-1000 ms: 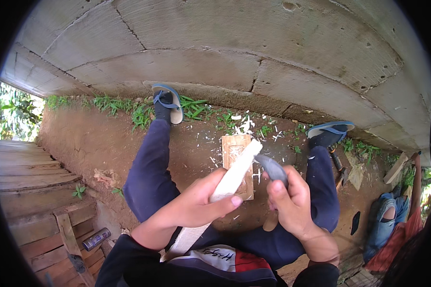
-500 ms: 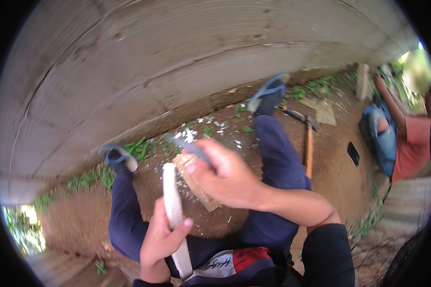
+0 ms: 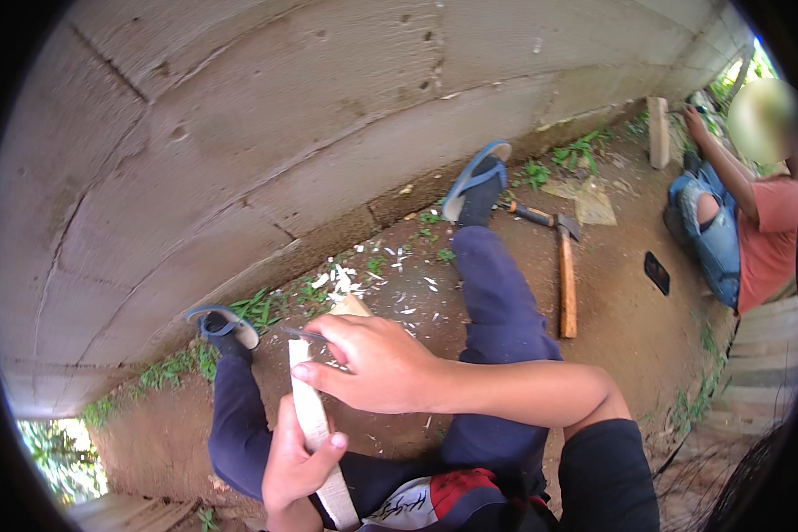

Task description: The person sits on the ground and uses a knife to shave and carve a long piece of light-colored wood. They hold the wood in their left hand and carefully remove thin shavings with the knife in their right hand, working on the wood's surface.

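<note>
My left hand [image 3: 297, 465] is wrapped round a long pale strip of wood [image 3: 309, 403], held upright and slightly tilted, its lower end against my lap. My right hand [image 3: 386, 365] grips a knife, whose thin dark blade [image 3: 294, 333] lies across the strip's top end; the handle is hidden in my fingers. The right thumb presses on the side of the strip near that end. Behind my right hand shows the end of a light brown wooden block [image 3: 353, 307], mostly covered by the hand. White wood shavings [image 3: 341, 279] are scattered on the soil beyond.
A wooden-handled tool with a metal head [image 3: 567, 284] lies right of my leg, touching a black-and-orange handle [image 3: 530, 212]. Farther right are a dark phone [image 3: 656, 272] and a seated person [image 3: 767, 235] beside an upright wood piece [image 3: 659, 133]. A block wall [image 3: 266, 133] stands ahead.
My right hand with the knife has come down and left, from above the wooden block onto the strip's top end. The hand now covers most of the block.
</note>
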`<action>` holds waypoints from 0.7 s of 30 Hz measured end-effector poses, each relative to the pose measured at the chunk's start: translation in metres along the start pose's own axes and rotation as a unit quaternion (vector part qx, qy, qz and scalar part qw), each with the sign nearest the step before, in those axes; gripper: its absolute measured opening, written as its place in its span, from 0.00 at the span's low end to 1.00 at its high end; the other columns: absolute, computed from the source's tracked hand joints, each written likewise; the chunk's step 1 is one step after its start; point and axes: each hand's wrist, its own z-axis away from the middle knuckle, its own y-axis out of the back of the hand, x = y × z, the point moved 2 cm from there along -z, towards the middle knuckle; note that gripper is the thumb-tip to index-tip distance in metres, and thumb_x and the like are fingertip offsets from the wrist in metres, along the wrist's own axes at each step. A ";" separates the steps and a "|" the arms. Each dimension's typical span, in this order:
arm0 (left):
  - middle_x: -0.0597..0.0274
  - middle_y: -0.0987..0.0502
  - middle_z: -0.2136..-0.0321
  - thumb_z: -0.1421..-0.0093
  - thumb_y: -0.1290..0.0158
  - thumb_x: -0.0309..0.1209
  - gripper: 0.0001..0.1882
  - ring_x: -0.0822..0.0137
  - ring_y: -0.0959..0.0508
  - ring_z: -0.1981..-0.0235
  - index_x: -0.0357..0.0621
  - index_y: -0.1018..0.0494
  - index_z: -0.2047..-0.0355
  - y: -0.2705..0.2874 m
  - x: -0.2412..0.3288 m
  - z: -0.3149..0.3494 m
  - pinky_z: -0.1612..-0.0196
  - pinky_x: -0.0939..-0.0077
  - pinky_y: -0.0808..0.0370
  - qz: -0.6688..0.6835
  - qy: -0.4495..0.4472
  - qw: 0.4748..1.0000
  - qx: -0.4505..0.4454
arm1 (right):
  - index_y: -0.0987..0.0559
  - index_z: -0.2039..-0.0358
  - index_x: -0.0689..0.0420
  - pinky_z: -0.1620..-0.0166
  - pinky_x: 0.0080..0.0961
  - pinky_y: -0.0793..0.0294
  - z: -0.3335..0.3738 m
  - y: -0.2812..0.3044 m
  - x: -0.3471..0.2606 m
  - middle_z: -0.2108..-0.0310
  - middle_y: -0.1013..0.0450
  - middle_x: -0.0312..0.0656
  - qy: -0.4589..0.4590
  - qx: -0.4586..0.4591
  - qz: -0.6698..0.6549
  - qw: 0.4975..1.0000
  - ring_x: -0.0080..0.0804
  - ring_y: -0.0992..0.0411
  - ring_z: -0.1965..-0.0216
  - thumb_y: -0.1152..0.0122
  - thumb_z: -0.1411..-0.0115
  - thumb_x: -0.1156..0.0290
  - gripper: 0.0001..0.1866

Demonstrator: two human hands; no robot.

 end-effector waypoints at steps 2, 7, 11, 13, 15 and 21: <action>0.59 0.28 0.66 0.45 0.41 0.31 0.31 0.68 0.26 0.68 0.33 0.43 0.46 -0.004 0.010 -0.007 0.66 0.74 0.29 -0.107 -0.067 0.992 0.016 | 0.27 0.57 0.65 0.69 0.29 0.30 -0.006 0.002 -0.006 0.75 0.29 0.42 -0.055 -0.053 -0.059 0.995 0.30 0.28 0.73 0.39 0.42 0.57 0.23; 0.47 0.26 0.58 0.42 0.43 0.39 0.37 0.61 0.22 0.57 0.32 0.47 0.40 -0.019 0.064 -0.035 0.54 0.67 0.27 -0.242 -0.073 0.968 -0.002 | 0.26 0.61 0.62 0.66 0.20 0.28 -0.022 0.002 0.000 0.72 0.26 0.35 -0.080 0.056 -0.384 0.918 0.18 0.28 0.70 0.38 0.40 0.67 0.13; 0.51 0.25 0.57 0.38 0.48 0.45 0.36 0.63 0.21 0.59 0.34 0.46 0.39 0.001 0.070 -0.063 0.55 0.71 0.26 0.132 0.045 0.973 -0.184 | 0.26 0.60 0.61 0.65 0.17 0.28 -0.022 0.042 -0.016 0.68 0.27 0.33 -0.063 0.078 -0.397 0.912 0.16 0.29 0.68 0.39 0.39 0.68 0.11; 0.53 0.26 0.57 0.37 0.54 0.55 0.39 0.64 0.21 0.62 0.33 0.45 0.39 0.004 0.039 -0.072 0.58 0.73 0.25 0.249 0.070 0.928 -0.268 | 0.26 0.59 0.61 0.63 0.17 0.29 -0.022 0.049 -0.017 0.67 0.27 0.33 -0.064 0.078 -0.389 0.916 0.16 0.30 0.67 0.39 0.39 0.67 0.13; 0.53 0.26 0.58 0.38 0.56 0.59 0.43 0.64 0.20 0.63 0.32 0.46 0.38 -0.007 0.007 -0.064 0.60 0.73 0.24 0.367 0.113 0.856 -0.345 | 0.26 0.59 0.61 0.62 0.17 0.29 -0.021 0.052 -0.012 0.68 0.28 0.33 -0.074 0.078 -0.394 0.913 0.15 0.31 0.66 0.39 0.39 0.67 0.13; 0.53 0.27 0.77 0.36 0.59 0.57 0.38 0.68 0.26 0.84 0.30 0.42 0.43 -0.021 0.001 -0.054 0.83 0.80 0.29 0.449 0.068 0.848 -0.274 | 0.29 0.48 0.63 0.71 0.11 0.40 -0.018 0.051 -0.003 0.70 0.33 0.29 -0.019 0.174 -0.288 0.942 0.12 0.40 0.73 0.48 0.34 0.59 0.21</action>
